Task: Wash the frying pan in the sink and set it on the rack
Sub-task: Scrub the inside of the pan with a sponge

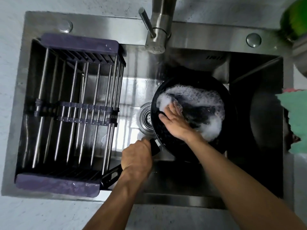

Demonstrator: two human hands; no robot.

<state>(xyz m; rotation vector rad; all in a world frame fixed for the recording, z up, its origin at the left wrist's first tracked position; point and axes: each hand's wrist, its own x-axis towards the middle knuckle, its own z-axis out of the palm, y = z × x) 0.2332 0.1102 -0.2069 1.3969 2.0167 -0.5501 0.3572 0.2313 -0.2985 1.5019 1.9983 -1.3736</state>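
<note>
One frying pan, one sink, one rack, one faucet, two hands, left hand and right hand

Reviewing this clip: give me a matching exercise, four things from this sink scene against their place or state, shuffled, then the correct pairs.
Things:
1. frying pan
2. rack
3. left hand
4. right hand

Places or states:
A. grips the pan's handle
B. sits over the sink's left side, holding nothing
C. holds white suds inside
D. fingers pressed down inside the pan, among the foam

Pairs: 1-C, 2-B, 3-A, 4-D
</note>
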